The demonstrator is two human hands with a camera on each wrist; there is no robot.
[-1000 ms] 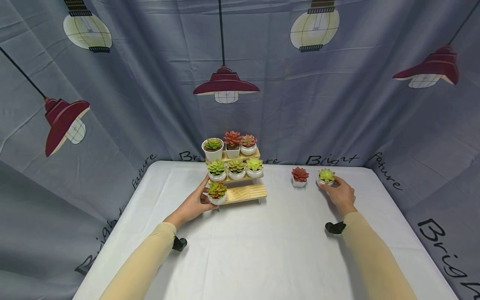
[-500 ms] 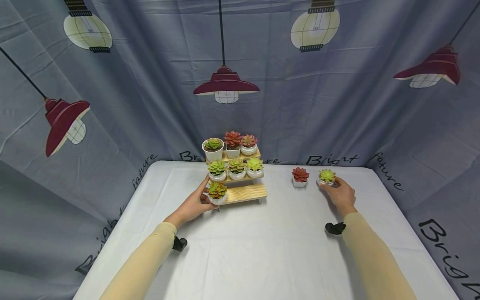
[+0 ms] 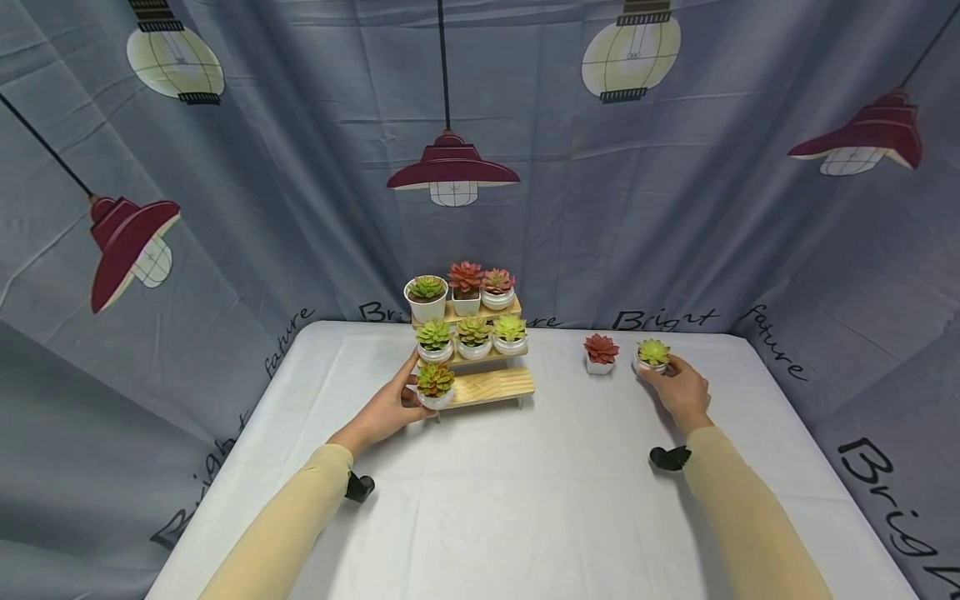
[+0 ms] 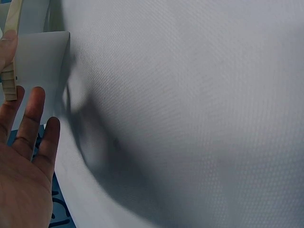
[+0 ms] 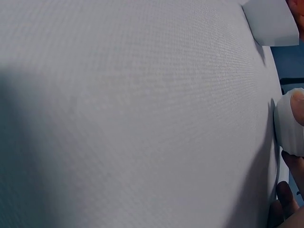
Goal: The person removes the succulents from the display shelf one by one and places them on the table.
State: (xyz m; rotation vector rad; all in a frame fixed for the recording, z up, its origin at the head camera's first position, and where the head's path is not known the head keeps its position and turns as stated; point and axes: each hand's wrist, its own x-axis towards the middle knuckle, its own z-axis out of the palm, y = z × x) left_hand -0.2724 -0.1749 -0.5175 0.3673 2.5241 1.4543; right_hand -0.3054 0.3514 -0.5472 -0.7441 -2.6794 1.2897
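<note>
A three-tier wooden plant stand holds several potted succulents. My left hand grips its left end, beside the orange-green succulent on the lowest tier. In the left wrist view the thumb lies against the wooden board, and the other fingers extend by the white side panel. At the right, my right hand pinches the white pot of a yellow-green succulent. This white pot is at the tabletop in the right wrist view. Left of it stands a red succulent in a square white pot.
A white cloth covers the table. Behind it hangs a grey-blue curtain printed with lamps and lettering. The top tier bears a green, a red and a pink succulent; three green ones line the middle tier.
</note>
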